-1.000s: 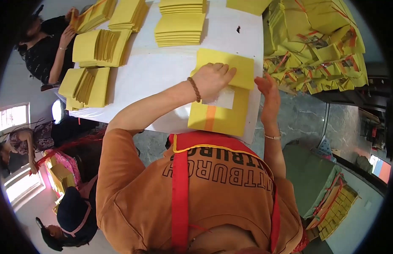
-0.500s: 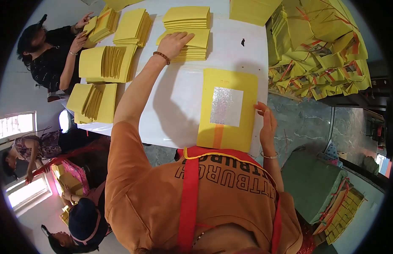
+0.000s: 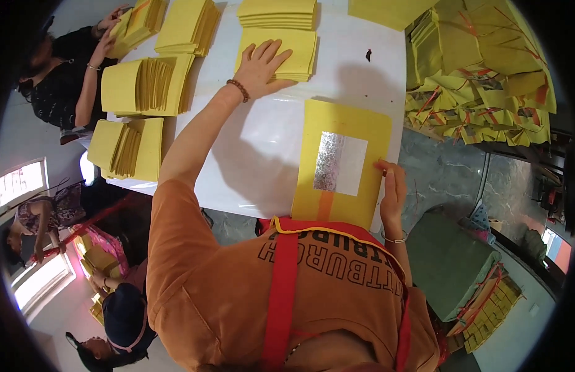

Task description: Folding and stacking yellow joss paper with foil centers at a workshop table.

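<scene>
passage is being left over white tabletop (image 3: 269, 146) between left forearm (image 3: 203, 141) and yellow sheet (image 3: 346, 204), way forward is being blocked by left hand (image 3: 262, 68) on yellow stack (image 3: 304, 51)

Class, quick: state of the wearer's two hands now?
Left hand: open, fingers spread on a yellow stack.
Right hand: partly curled at the edge of the yellow sheet; grip unclear.

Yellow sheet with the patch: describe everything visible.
Paper-like, roughly rectangular, the yellow sheet lies flat on the white table. A silver-and-white patch sits mid-sheet; an orange strip runs below it. The red apron hides part of its near edge. The right hand is at its right edge; contact unclear.
</scene>
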Tool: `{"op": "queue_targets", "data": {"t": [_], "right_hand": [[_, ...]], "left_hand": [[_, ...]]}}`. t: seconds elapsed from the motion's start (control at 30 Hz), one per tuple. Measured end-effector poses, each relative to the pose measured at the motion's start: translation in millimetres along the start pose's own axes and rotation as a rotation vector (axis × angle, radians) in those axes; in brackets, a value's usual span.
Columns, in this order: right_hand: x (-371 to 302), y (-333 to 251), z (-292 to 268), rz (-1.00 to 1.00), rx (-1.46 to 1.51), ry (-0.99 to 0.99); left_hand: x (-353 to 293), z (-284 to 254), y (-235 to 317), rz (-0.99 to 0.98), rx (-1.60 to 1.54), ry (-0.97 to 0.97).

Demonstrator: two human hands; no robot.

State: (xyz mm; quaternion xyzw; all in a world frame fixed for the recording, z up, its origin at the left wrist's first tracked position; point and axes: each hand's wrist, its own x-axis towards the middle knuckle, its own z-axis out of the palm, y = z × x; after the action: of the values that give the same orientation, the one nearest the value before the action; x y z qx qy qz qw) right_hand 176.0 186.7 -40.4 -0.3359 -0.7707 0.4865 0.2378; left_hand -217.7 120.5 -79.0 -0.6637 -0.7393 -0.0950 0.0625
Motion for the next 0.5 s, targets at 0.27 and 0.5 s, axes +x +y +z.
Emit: {"op": "queue_targets", "data": {"t": [0.27,0.5], "right_hand": [[1.2,-5.7,-2.9,0.022,0.006,0.003],[-8.9,-19.9,-5.0,-0.181,-0.191,-0.002]], "left_hand": [[-2.8,8.5,7.7,-0.027,0.153,-0.007],[-1.4,-4.1,9.4,0.025,0.160,-0.026]]}}
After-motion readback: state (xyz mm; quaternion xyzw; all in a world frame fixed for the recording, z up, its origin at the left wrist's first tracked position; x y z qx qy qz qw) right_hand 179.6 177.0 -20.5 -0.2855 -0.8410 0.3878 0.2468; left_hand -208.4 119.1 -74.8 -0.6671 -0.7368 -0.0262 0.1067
